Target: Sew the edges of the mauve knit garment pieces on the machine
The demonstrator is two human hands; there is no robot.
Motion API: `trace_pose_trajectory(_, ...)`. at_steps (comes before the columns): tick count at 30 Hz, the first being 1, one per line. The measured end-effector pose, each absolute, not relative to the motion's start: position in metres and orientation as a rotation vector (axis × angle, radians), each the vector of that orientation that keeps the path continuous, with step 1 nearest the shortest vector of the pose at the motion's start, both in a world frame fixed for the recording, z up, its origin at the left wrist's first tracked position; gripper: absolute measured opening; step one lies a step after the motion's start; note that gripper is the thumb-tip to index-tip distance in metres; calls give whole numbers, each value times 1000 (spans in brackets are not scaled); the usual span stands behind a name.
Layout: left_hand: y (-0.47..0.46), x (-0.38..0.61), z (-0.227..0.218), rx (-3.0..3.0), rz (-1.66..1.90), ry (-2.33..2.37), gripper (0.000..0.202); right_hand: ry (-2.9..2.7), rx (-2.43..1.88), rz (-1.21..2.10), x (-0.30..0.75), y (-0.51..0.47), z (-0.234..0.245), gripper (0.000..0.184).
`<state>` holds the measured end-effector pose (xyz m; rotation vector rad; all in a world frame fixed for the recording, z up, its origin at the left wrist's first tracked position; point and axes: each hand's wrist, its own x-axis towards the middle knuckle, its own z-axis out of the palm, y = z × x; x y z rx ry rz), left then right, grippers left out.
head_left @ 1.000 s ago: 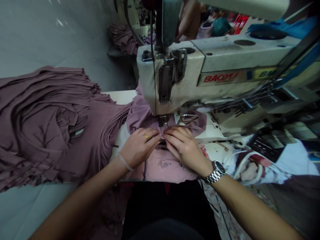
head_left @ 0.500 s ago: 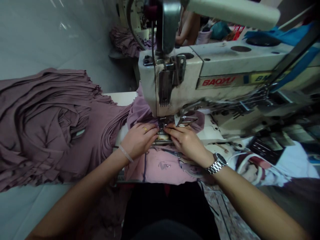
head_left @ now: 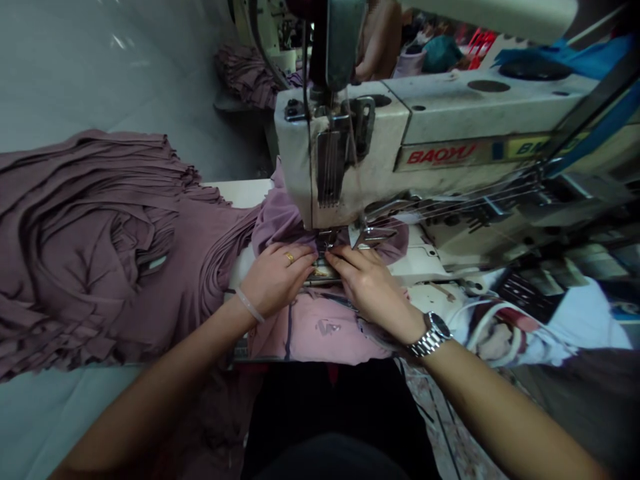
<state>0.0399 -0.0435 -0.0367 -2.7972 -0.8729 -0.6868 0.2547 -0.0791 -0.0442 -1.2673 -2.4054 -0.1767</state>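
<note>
The left hand and the right hand are held close together at the centre of the frame, palms down, with the fingers slightly curved and the fingertips almost meeting. The fingers are laid on a mauve knit garment, which is bunched under and around the presser foot of a cream industrial sewing machine marked BAOYU. Whether the cloth is pinched or only pressed flat cannot be told, as the thumbs are hidden. A gold ring is worn on the left hand, and a clear bracelet is seen on that wrist; a steel wristwatch is worn on the right wrist. The garment is spread over a white table, with a paler pink panel lying below the hands. A tall stack of mauve garments is piled at the left of the frame, touching the work, and another mauve pile is seen at the upper left. A co-worker's arm appears at the top, beyond the machine, and blue cloth lies at the upper right.
</note>
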Motion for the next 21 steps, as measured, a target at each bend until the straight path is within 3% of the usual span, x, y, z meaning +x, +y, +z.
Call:
trace_pose_trajectory(15, -56, 45, -40, -2870, -693, -925, 24, -2514, -1088, -312, 268, -75, -43, 31)
trace_pose_trajectory(18, -29, 22, -35, -2871, -979, -1303, 24, -2420, -1164, -130, 287, -52, -40, 17)
trace_pose_trajectory(21, 30, -16, -36, -2505, -1179, -1933, 34, -2226, -1319, -44, 300, -23, -37, 22)
